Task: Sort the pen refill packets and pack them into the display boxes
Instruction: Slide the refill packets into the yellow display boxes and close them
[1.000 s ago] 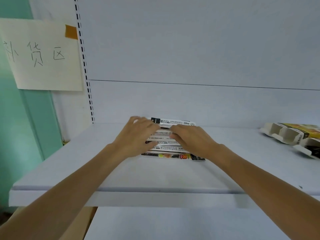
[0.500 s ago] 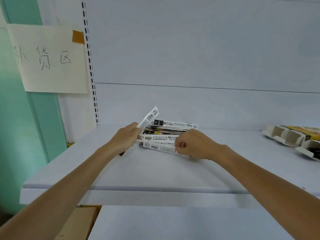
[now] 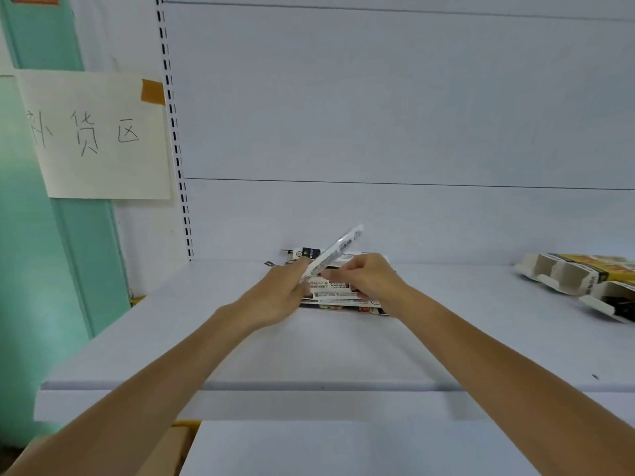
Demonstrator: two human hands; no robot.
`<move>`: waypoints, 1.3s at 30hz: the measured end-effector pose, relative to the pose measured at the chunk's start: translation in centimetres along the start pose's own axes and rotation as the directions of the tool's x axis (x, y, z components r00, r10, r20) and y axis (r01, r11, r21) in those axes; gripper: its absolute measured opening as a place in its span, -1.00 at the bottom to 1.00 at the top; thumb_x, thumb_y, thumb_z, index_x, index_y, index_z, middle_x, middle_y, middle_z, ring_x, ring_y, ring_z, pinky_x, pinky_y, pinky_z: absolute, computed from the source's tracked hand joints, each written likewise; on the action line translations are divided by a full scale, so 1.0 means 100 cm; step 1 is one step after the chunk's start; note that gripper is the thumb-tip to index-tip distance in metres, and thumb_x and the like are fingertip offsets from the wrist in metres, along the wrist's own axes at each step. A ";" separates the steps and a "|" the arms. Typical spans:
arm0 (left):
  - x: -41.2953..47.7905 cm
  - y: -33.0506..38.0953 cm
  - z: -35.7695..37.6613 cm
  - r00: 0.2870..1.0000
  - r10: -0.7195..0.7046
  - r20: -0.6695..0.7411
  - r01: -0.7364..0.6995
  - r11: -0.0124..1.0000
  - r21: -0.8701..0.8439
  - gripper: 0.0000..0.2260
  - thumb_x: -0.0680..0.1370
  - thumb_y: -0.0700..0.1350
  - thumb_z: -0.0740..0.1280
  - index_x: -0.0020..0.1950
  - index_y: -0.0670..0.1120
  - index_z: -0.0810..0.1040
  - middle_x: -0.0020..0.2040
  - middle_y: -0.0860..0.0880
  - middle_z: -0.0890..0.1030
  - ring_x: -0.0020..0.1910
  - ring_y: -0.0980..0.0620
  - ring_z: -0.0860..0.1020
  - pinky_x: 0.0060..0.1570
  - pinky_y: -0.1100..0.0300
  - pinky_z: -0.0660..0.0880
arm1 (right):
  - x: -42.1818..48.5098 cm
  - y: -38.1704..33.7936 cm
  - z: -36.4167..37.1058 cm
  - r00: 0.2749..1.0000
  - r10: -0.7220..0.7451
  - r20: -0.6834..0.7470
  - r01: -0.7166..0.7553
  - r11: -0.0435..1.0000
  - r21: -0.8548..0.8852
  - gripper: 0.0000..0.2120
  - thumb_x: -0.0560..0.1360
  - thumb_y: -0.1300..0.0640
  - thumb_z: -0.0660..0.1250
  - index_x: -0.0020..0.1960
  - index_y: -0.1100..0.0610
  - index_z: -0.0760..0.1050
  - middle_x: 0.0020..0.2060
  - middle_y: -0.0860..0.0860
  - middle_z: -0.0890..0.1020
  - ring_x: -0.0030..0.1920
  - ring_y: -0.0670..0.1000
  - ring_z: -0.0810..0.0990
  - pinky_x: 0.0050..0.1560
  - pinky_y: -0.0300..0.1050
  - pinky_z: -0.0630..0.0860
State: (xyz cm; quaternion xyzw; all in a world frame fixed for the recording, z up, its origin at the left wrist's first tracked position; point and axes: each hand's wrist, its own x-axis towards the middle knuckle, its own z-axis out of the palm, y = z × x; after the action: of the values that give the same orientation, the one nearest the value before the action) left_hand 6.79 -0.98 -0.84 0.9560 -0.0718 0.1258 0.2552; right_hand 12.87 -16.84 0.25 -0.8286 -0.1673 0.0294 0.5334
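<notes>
A pile of pen refill packets (image 3: pixel 338 298) lies on the white shelf (image 3: pixel 309 352), near its back wall. My left hand (image 3: pixel 278 295) holds one white refill packet (image 3: pixel 338 249) lifted above the pile, its far end tilted up to the right. My right hand (image 3: pixel 367 276) hovers over the pile with curled fingers, and its fingertips pinch the lower part of that same raised packet. Both hands hide part of the pile. Display boxes (image 3: pixel 580 276) of pale card with yellow print lie at the shelf's far right.
A paper sign (image 3: pixel 96 139) with handwritten characters is taped to the wall on the left, beside a slotted shelf upright (image 3: pixel 175 139). A lower shelf (image 3: pixel 343 451) and a brown cardboard box (image 3: pixel 171 448) show below the front edge.
Both hands lay flat on the pile a second ago. My left hand has since lifted one packet and tilted it up, and my right hand has come over to pinch it.
</notes>
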 end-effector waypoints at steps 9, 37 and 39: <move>0.011 0.010 0.020 0.974 0.198 -0.107 -0.106 0.822 0.560 -0.54 0.54 -0.26 0.11 0.40 0.07 0.22 0.08 -0.06 0.48 0.04 -0.11 0.49 -0.11 0.11 0.37 | -0.006 0.033 -0.043 0.888 -0.388 0.248 0.387 0.339 -0.858 -0.54 0.47 0.00 0.31 0.34 0.03 0.33 0.32 0.02 0.40 0.30 0.07 0.38 0.18 -0.03 0.34; 0.118 0.229 0.177 0.995 0.037 -0.090 -0.020 0.984 0.178 -0.73 0.61 0.11 0.06 0.02 -0.06 0.38 -0.19 -0.01 0.48 -0.17 -0.08 0.49 -0.19 0.06 0.35 | -0.019 0.175 -0.409 0.873 -0.395 -0.288 0.063 0.676 -0.734 -0.60 0.59 0.01 0.15 0.39 0.09 0.35 0.33 0.06 0.45 0.36 0.06 0.32 0.34 0.01 0.25; 0.125 0.252 0.194 0.998 0.037 -0.041 -0.032 0.991 0.127 -0.72 0.59 0.12 0.10 0.06 -0.03 0.47 -0.16 0.01 0.47 -0.15 -0.03 0.47 -0.18 0.11 0.36 | -0.026 0.196 -0.442 0.884 -0.376 -0.278 0.047 0.662 -0.748 -0.62 0.58 0.02 0.16 0.35 0.11 0.39 0.30 0.07 0.48 0.35 0.08 0.34 0.33 0.04 0.26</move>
State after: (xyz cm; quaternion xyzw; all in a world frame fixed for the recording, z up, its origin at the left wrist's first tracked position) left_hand 17.64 -33.40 -1.75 0.9658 -0.0749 0.1550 0.1936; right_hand 25.25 -63.61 1.32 -0.9312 -0.1471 -0.2769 0.1858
